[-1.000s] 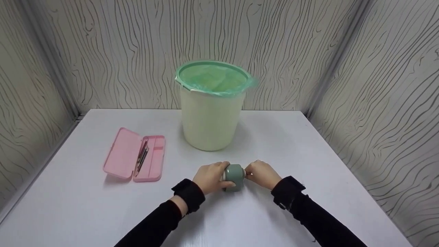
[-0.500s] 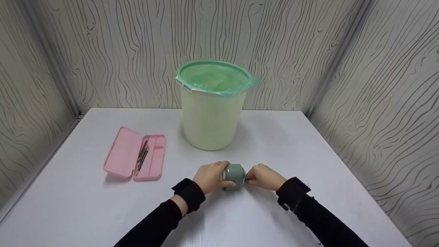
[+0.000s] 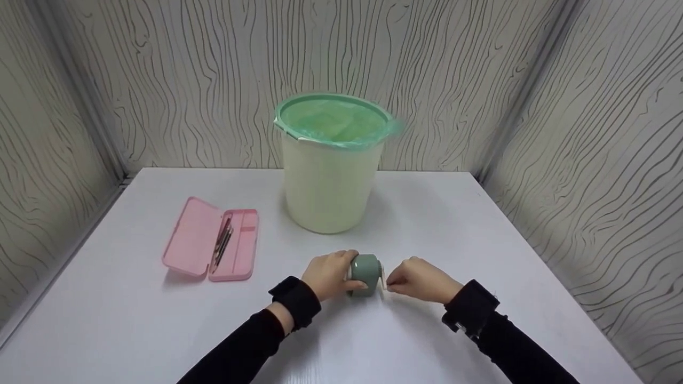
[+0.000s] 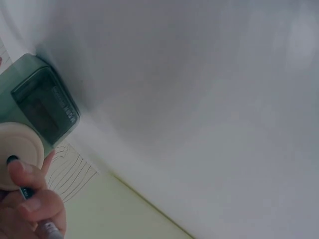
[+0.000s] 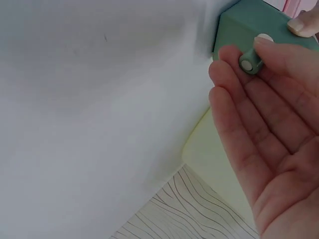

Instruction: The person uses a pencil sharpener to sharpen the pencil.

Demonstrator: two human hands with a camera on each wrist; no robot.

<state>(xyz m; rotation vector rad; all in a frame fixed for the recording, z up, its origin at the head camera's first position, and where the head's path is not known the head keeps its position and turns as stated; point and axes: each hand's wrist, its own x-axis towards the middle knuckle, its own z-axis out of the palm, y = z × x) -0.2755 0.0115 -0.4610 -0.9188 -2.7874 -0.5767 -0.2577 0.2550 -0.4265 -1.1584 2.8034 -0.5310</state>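
Observation:
A green pencil sharpener (image 3: 365, 271) lies between both hands near the front middle of the white table. My left hand (image 3: 326, 276) grips its body from the left. In the left wrist view, a dark pencil (image 4: 27, 192) enters the round cream front of the sharpener, with fingers close around it; a see-through drawer (image 4: 49, 107) sits beside that front. On the other side, my right hand (image 3: 424, 281) pinches the small green crank knob (image 5: 250, 62) between thumb and finger, the other fingers held loosely. The pale crank arm (image 3: 382, 278) points down toward the table.
A pink pencil case (image 3: 244, 258) lies open at the left with several pencils (image 3: 222, 246) inside. Behind the sharpener stands a tall pale-green bin (image 3: 328, 186) with a green liner (image 3: 336, 121). Wood-patterned panels (image 3: 213, 80) close off the back and sides.
My right hand has swung right and slightly toward me, turning the crank, so its pale arm now shows. The left hand and sharpener stay almost in place.

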